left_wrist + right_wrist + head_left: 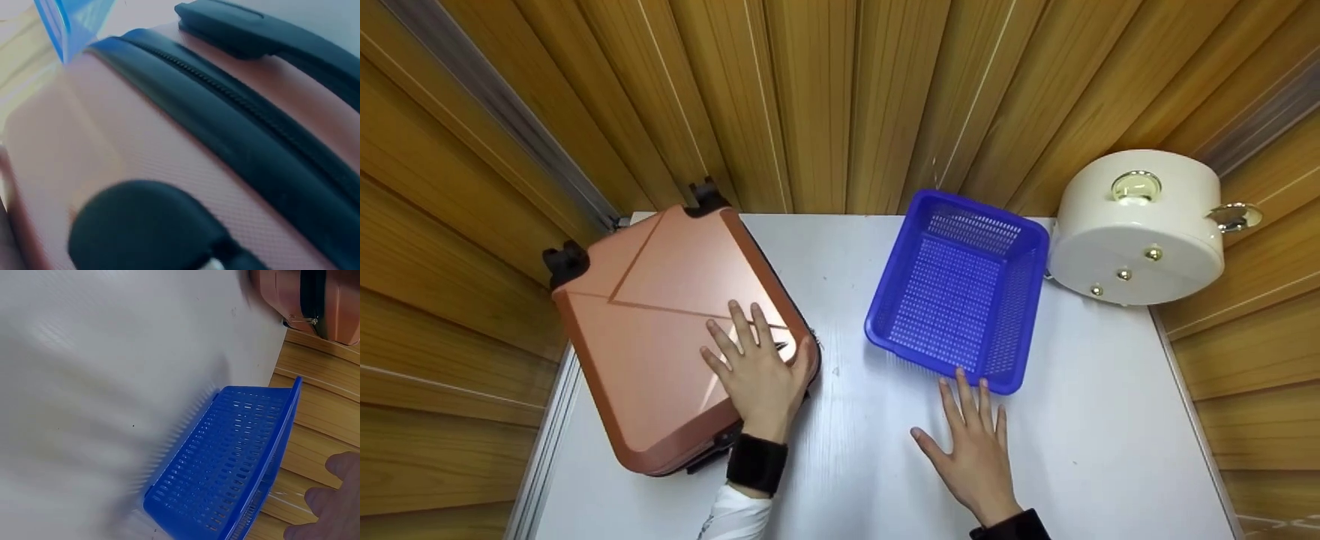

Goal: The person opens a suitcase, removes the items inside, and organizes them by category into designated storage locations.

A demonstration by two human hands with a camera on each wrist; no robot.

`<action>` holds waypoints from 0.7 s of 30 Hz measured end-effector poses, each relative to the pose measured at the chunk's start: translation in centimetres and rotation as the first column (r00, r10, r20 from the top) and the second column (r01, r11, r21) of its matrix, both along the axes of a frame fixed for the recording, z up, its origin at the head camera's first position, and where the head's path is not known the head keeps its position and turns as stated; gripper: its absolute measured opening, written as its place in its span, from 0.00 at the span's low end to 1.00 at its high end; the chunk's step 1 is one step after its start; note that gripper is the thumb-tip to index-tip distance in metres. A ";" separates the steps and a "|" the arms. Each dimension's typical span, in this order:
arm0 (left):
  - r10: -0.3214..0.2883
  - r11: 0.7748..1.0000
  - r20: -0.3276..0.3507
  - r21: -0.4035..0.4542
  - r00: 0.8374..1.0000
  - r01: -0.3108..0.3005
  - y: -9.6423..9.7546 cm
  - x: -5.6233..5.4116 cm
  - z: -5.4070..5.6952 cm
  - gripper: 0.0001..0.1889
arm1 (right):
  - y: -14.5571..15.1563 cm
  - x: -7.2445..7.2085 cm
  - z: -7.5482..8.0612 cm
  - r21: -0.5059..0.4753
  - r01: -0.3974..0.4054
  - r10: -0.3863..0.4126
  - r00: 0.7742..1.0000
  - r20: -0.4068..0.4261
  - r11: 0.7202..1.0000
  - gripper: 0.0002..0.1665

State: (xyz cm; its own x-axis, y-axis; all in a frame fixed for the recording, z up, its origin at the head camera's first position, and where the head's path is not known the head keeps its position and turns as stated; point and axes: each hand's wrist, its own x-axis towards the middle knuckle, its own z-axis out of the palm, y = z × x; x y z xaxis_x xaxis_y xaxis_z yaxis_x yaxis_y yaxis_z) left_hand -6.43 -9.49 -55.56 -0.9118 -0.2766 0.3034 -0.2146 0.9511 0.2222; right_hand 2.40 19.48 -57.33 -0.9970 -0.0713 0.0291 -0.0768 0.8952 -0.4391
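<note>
A copper-pink hard-shell suitcase [660, 360] lies flat on the left of the white table, its black wheels toward the back wall. My left hand [761, 379] rests on its lid near the right corner, fingers spread and straight. In the left wrist view the suitcase's black zipper band [225, 129] and black carry handle [270, 34] show up close. A blue plastic mesh basket [881, 292] stands right of the middle with nothing inside. My right hand [975, 457] is at its near rim, fingers extended and apart, fingertips overlapping the rim in the head view.
A cream round case [1140, 202] with gold handles and small gold feet stands at the back right, beside the basket. Wood-panelled walls [817, 105] border the white table [855, 465] at the back and both sides.
</note>
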 end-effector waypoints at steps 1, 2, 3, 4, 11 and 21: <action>-0.005 1.000 0.007 -0.005 1.000 0.005 0.5 0.0 0.0 0.52 | 0.0 0.0 0.0 0.001 0.000 0.000 1.000 0.006 1.000 0.53; -0.013 1.000 0.011 -0.016 1.000 0.013 1.0 -0.1 0.0 0.51 | 0.0 -0.1 -0.1 0.003 0.000 0.000 1.000 0.013 1.000 0.53; -0.023 0.999 0.014 -0.025 1.000 0.023 1.4 -0.1 0.1 0.51 | -0.1 -0.1 -0.1 0.003 0.001 -0.001 1.000 0.021 1.000 0.53; -0.036 0.999 0.019 -0.034 0.999 0.037 1.6 -0.1 0.1 0.51 | -0.1 -0.2 -0.1 0.001 0.001 -0.001 1.000 0.028 1.000 0.53; -0.218 0.975 0.070 -0.018 0.973 0.220 -0.1 1.3 1.2 0.53 | -0.7 -1.9 -0.1 -0.076 -0.057 0.052 0.997 -0.063 0.995 0.49; -0.265 0.964 0.143 0.038 0.954 0.262 -4.9 3.5 1.7 0.66 | -3.7 -5.8 -0.1 -0.379 -0.107 0.060 0.989 -0.133 0.919 0.37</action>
